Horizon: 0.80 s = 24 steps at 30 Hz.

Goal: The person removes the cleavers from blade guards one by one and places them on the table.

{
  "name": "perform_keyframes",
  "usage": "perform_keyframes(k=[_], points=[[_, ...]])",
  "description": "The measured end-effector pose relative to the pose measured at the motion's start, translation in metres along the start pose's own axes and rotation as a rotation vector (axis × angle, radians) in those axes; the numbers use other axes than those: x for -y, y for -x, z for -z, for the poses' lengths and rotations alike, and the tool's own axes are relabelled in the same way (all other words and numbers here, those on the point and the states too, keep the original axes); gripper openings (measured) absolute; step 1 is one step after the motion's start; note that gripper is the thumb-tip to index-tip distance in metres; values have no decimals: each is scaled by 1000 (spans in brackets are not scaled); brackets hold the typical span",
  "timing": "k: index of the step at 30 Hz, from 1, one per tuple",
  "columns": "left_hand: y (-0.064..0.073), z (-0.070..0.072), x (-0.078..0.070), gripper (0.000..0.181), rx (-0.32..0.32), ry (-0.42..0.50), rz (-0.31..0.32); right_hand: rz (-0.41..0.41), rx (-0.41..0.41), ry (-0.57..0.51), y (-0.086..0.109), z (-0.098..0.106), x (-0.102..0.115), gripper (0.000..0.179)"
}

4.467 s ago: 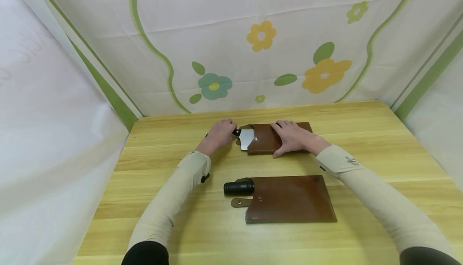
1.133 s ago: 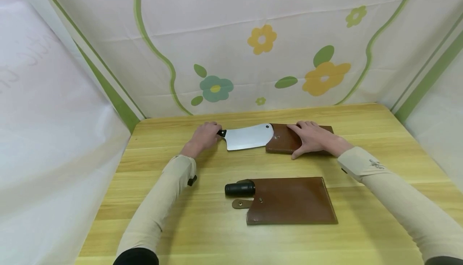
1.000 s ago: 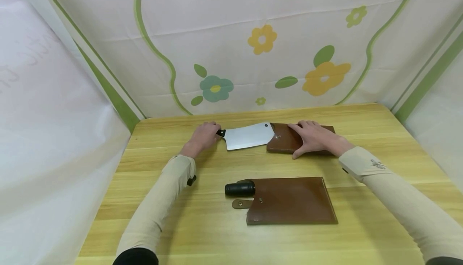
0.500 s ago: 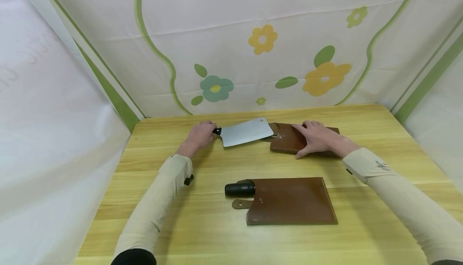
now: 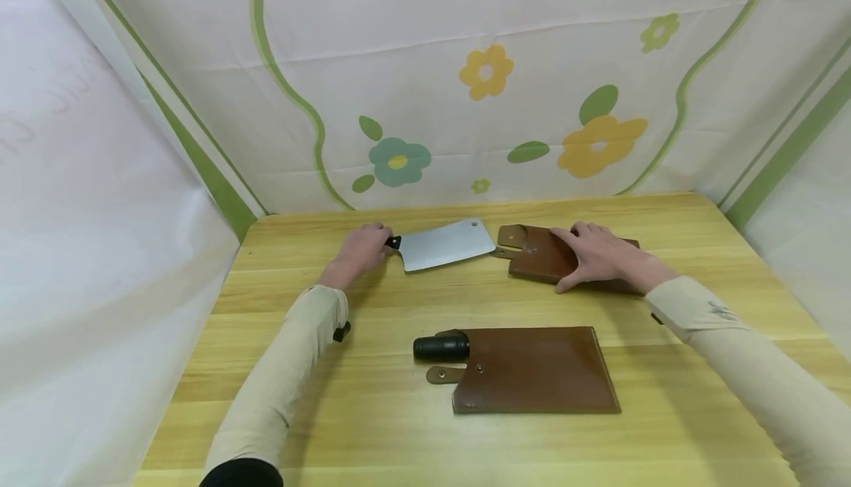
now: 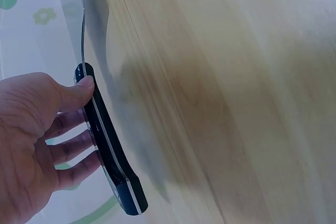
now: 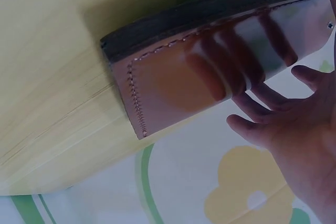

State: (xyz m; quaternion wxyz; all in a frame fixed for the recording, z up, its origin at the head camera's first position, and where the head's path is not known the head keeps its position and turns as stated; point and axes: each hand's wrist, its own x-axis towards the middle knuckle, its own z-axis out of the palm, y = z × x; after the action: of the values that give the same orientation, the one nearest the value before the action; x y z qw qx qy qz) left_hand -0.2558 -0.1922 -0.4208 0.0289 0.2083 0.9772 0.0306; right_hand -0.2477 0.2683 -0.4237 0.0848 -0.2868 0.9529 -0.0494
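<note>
My left hand (image 5: 361, 250) grips the black handle (image 6: 109, 137) of a cleaver, thumb on one side and fingers on the other. The cleaver's broad silver blade (image 5: 444, 245) points right, bare along its whole length, its lower tip beside the strap of a brown leather sheath (image 5: 534, 256). My right hand (image 5: 598, 256) spans that sheath and holds it, with the thumb at the near edge and the fingers along the far edge. In the right wrist view the stitched end of the sheath (image 7: 168, 87) and its thick dark edge show. The sheath's mouth faces the blade.
Nearer to me lies a second, larger brown sheath (image 5: 538, 369), with a black handle (image 5: 440, 347) sticking out of its left end and a loose snap strap (image 5: 444, 375) below it. Behind the wooden table (image 5: 319, 413) hangs a white curtain (image 5: 425, 43) with flowers.
The cleaver has come out of the upper sheath, drawn left by my left hand. My right hand has moved right with the sheath, which now sits tilted.
</note>
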Motion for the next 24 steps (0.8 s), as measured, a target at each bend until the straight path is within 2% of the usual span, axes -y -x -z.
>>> perform_keyframes(k=[24], points=[[0,2,-3,28,27,-28,-18,-29,29,-35,20,5,-26,123]])
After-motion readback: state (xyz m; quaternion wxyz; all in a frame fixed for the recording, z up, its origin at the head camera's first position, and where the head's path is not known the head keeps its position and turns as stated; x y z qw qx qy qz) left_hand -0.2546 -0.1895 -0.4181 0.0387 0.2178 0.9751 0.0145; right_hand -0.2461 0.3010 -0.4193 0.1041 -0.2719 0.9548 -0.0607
